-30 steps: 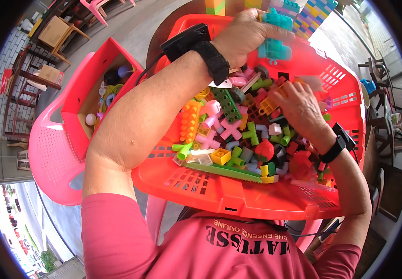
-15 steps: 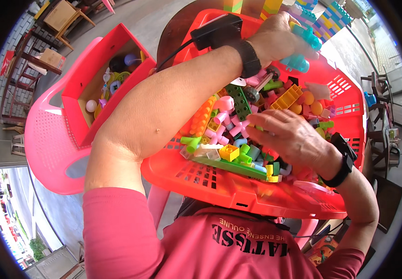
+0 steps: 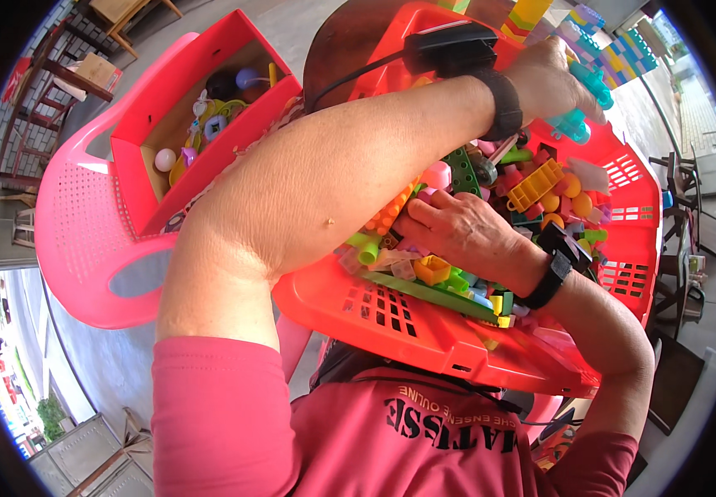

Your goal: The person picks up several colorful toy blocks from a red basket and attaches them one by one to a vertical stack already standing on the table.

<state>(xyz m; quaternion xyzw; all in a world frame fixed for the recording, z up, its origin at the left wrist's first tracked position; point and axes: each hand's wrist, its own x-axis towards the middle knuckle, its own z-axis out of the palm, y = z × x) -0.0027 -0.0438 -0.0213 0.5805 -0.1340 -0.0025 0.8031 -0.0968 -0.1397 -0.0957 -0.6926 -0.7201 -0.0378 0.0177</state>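
Note:
My left hand reaches over the far right part of a red plastic basket. Its fingers are closed on a teal toy connector piece, with a second teal knob showing below the palm. Lower down, my right hand dips into the heap of toy pieces, its fingers bent among pink pieces; the fingertips are partly hidden, so what they grip is unclear. Around it lie a yellow block, an orange studded piece, a dark green perforated strip and an orange-yellow ribbed piece.
On the left a pink plastic chair bears a red box with small toys inside. A black device with a cable sits at the basket's far rim. Beyond it stand a yellow block tower and a multicoloured block wall.
The view has shifted, so the basket appears further right. My right hand has moved left across the heap, its fingers now bent into the pink pieces. My left hand still grips the teal piece.

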